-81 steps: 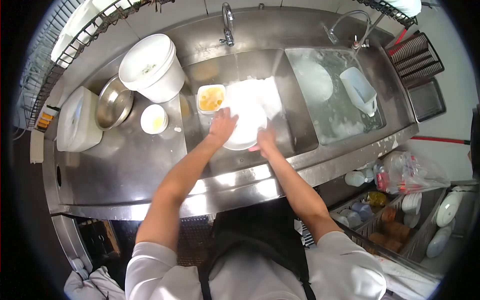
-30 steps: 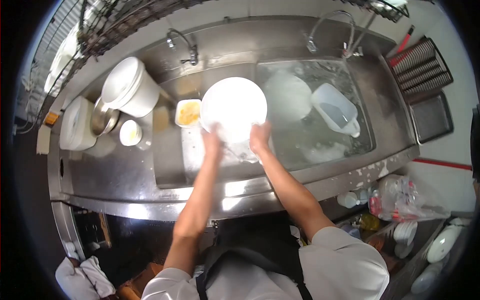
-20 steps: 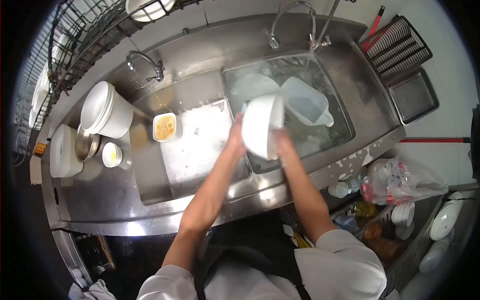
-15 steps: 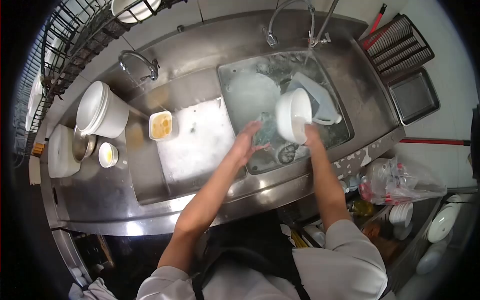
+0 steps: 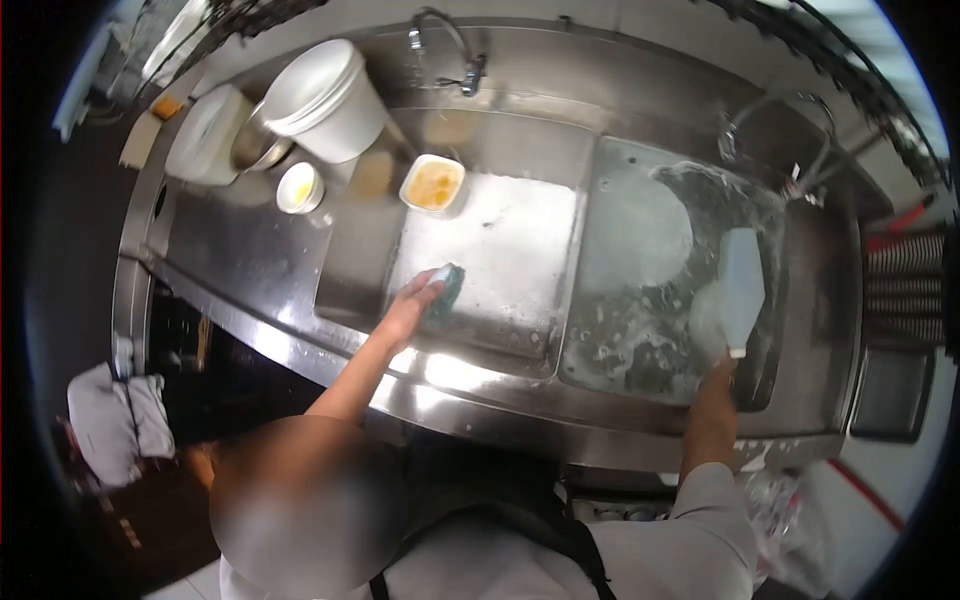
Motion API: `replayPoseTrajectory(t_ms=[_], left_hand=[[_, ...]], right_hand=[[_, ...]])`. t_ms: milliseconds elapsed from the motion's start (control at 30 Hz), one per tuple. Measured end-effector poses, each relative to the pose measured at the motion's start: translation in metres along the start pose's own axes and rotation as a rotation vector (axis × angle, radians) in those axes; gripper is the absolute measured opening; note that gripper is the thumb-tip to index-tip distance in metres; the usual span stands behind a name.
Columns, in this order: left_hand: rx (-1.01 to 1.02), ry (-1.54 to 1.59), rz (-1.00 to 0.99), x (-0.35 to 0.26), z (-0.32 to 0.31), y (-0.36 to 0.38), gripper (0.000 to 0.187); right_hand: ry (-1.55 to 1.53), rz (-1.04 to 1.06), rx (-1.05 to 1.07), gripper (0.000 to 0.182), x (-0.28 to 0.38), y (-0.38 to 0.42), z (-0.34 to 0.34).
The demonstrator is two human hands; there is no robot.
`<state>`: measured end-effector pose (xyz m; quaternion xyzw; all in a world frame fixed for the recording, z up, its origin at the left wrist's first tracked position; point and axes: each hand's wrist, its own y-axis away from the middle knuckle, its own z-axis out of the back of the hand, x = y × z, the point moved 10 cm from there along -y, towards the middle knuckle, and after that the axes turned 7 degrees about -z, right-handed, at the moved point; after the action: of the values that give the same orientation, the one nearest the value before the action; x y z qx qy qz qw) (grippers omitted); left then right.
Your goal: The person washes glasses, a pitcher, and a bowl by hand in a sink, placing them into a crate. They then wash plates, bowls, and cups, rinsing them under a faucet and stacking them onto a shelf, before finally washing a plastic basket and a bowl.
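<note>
A person in a white short-sleeved top and black apron (image 5: 455,492) leans over a steel double sink, seen from the head camera. The left hand (image 5: 402,308) grasps a green scouring pad (image 5: 447,295) above the near left part of the left basin (image 5: 350,285), fingers curled over its pale edge. Behind the pad spreads a bright white patch (image 5: 510,225), with a square white tub (image 5: 432,208) of orange contents just beside its far left corner.

Across the divider, the right hand (image 5: 718,378) reaches the murky water (image 5: 625,300) of the right basin (image 5: 775,330), beside the narrow end of a pale jug (image 5: 742,285). From here I cannot tell whether its fingers hold anything. A pale round shape (image 5: 705,318) shows beside the jug, its outline blurred; a larger white disc (image 5: 655,230) lies farther back in the same basin.

On the surface (image 5: 260,260) to the left stand a small white cup (image 5: 288,200) with something yellow inside, a white bucket (image 5: 345,125), a metal bowl (image 5: 262,150) and a pale box (image 5: 208,140). A curved faucet (image 5: 470,75) rises behind the left basin.
</note>
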<state>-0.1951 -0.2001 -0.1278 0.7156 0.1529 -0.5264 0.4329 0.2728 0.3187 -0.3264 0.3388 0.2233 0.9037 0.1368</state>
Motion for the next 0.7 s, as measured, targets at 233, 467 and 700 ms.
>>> replayPoseTrajectory(t_ms=[233,467,700], left_hand=[[-0.216,-0.110,-0.097,-0.017,0.093,0.045,0.046],[-0.455,-0.017,-0.158,-0.028,0.187,0.069,0.047],[-0.574,-0.210,-0.526,-0.139,0.266,0.031,0.041]], right_hand=[[1.041,0.277,-0.023,0.041,0.039,0.036,-0.053],[1.813,0.666,-0.063,0.041,0.071,0.112,-0.084],[1.898,0.959,-0.366,0.034,0.071,0.103,-0.091]])
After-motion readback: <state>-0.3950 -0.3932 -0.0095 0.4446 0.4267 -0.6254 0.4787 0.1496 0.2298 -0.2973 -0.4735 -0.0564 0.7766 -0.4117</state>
